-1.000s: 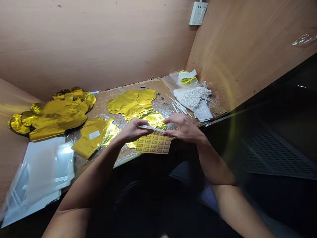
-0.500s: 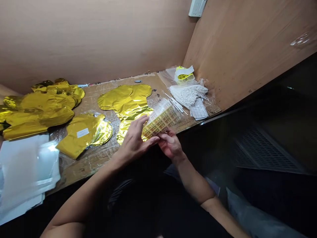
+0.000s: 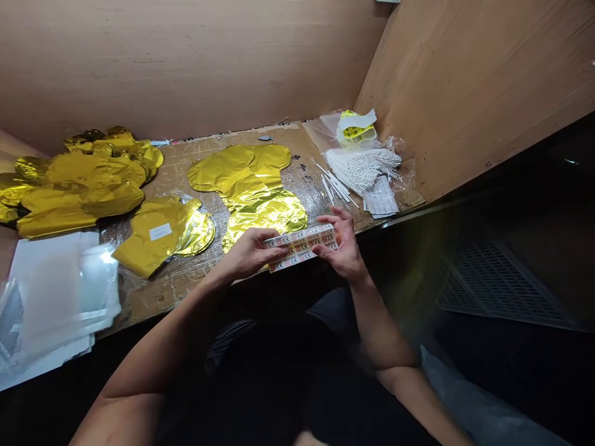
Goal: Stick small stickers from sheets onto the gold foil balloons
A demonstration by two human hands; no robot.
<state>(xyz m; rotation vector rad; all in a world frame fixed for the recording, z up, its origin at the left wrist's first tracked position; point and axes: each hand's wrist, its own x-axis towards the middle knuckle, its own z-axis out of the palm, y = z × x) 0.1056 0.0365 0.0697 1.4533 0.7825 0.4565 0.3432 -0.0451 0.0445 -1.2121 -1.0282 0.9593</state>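
Observation:
A sheet of small printed CE labels [image 3: 301, 247] is held up between my two hands, over the front edge of the table, with rows of marks on it. My left hand [image 3: 251, 251] pinches its left end, thumb in front. At the right end, my right hand [image 3: 343, 246] grips it between thumb and fingers, some fingertips raised above the top edge. Behind the sheet lie flat gold foil balloons [image 3: 239, 170], partly covered by it and by my left hand.
A bagged gold foil balloon [image 3: 153, 238] with a white label lies left, near a larger gold foil pile [image 3: 88, 179]. Clear plastic bags [image 3: 60, 297] overhang the front left edge. White sticks [image 3: 360, 167] and a yellow roll [image 3: 356, 127] are at right, beside the wooden side panel [image 3: 455, 93].
The label sheet has turned from slanted to nearly level, its printed rows now facing me. My right hand has moved up and right to its far end, and the view has shifted slightly.

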